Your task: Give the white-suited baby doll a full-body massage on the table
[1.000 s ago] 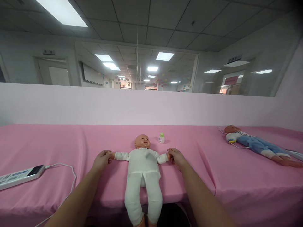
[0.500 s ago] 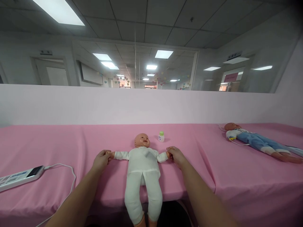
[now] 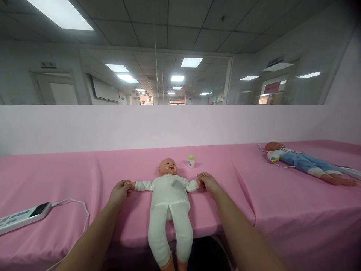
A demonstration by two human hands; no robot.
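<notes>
View tips and swings — the hold is no different

The pink-clothed table (image 3: pixel 56 177) and white-suited plastic baby doll (image 3: pixel 169 199) sit slightly higher in frame; the second, blue-trousered doll (image 3: pixel 304 163) has slid up and leftward — more ceiling gone.

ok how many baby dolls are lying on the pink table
2. The doll in white lies in the middle, its wrists held by the left hand and right hand; the doll in blue lies far right.
</notes>
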